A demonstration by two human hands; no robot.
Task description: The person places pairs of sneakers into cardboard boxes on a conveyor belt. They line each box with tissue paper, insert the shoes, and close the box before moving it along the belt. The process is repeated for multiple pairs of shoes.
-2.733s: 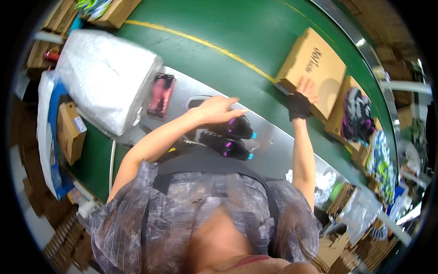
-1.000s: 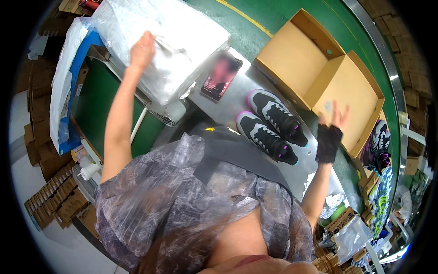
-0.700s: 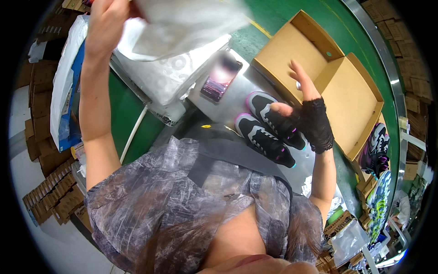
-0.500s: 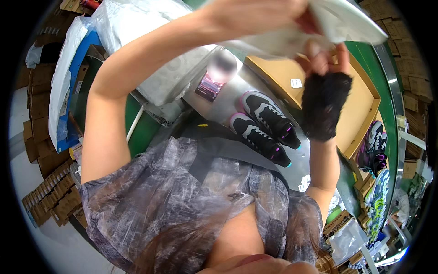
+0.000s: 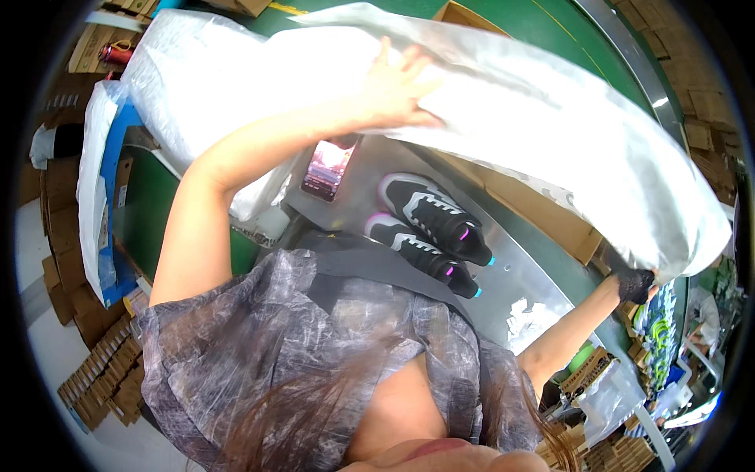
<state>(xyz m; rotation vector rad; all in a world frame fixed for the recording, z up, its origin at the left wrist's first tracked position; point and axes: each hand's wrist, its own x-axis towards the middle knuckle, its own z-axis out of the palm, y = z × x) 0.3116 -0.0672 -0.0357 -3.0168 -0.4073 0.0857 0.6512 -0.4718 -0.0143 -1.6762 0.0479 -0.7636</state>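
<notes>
A large white sheet of wrapping paper (image 5: pixel 550 118) is stretched out above an open cardboard shoe box (image 5: pixel 543 212), hiding most of it. My left hand (image 5: pixel 397 86) lies on the sheet near its left end, fingers spread and pressed to it. My right hand (image 5: pixel 633 285), in a black fingerless glove, grips the sheet's right end. Below the sheet, a pair of black sneakers (image 5: pixel 432 232) with white stripes and pink soles lies side by side on the metal table (image 5: pixel 519 275).
A phone (image 5: pixel 328 167) with a lit screen lies on the table left of the sneakers. A stack of white paper sheets (image 5: pixel 197 86) sits at the left. Green belt (image 5: pixel 566 39) runs behind. Cardboard boxes and bagged shoes (image 5: pixel 657 346) crowd the right side.
My left hand took a white sheet from the stack at the left and swung it right; my right hand caught its other end. The sheet is now spread over the opened box.
</notes>
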